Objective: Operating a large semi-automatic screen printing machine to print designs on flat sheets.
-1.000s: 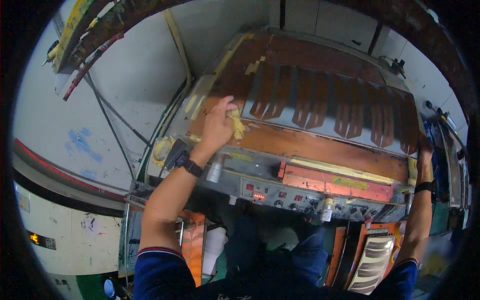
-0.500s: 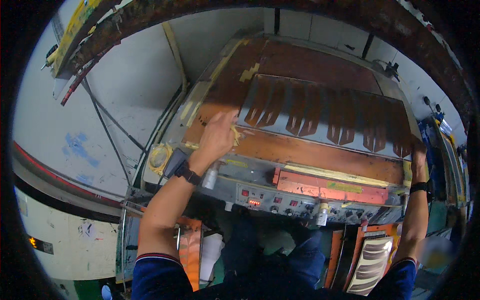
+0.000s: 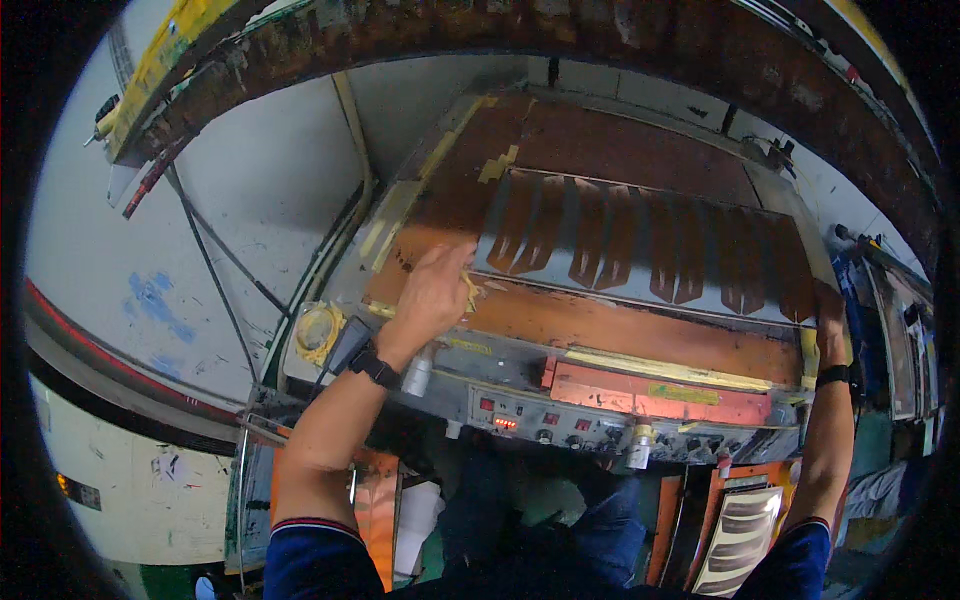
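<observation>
A wide sheet (image 3: 650, 243) with several brown curved, pointed shapes on a grey ground lies on the brown bed of a press-like machine. My left hand (image 3: 433, 290) is at its near left corner, fingers bent and closed at the edge. Under that palm a crumpled yellow scrap (image 3: 468, 292) shows, perhaps tape. At the sheet's right end, my right hand (image 3: 830, 315) has its fingers bent on the edge; shadow darkens them and their tips are hidden. A dark band circles each wrist.
A thick, stained frame (image 3: 450, 50) arches overhead across the far side. Along the machine's front run a control panel (image 3: 530, 420), a pinkish-red bar (image 3: 640, 392) and a white bottle-like piece (image 3: 638, 450). A tape roll (image 3: 318, 333) sits left; a patterned sheet (image 3: 738, 540) is below right.
The overhead frame takes up more of the view and reaches lower, its shadow shifting on the sheet. The whole bed appears slightly lower. Both hands stay at the sheet's ends.
</observation>
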Demonstrator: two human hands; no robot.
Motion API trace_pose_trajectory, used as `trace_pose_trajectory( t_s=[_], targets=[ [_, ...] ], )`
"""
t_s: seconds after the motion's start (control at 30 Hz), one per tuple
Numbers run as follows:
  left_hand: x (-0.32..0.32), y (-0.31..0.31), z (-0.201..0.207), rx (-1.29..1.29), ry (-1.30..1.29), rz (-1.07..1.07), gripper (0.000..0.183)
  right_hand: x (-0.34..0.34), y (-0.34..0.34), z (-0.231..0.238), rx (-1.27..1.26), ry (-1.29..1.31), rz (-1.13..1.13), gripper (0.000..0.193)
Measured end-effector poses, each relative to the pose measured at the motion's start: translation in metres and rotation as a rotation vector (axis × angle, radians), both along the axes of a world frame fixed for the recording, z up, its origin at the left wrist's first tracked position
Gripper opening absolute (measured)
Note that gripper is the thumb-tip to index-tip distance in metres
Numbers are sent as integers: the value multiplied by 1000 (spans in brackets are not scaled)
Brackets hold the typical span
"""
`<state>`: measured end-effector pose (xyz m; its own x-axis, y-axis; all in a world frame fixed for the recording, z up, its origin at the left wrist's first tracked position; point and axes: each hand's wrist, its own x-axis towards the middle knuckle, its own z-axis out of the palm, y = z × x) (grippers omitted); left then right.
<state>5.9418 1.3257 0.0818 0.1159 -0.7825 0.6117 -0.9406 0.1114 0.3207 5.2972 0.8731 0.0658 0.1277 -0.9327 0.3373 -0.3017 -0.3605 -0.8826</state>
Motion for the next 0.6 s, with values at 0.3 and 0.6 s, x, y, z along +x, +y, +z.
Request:
trace_pose_trajectory(
  t_s=[0.3,0.6],
  targets=[
    [4,3,-4,-16,-49,12,41,17,-7,-8,9,94,-26,32],
    [9,11,-9,-92,239,177,46,23,42,15,-277,425,45,35]
  ],
)
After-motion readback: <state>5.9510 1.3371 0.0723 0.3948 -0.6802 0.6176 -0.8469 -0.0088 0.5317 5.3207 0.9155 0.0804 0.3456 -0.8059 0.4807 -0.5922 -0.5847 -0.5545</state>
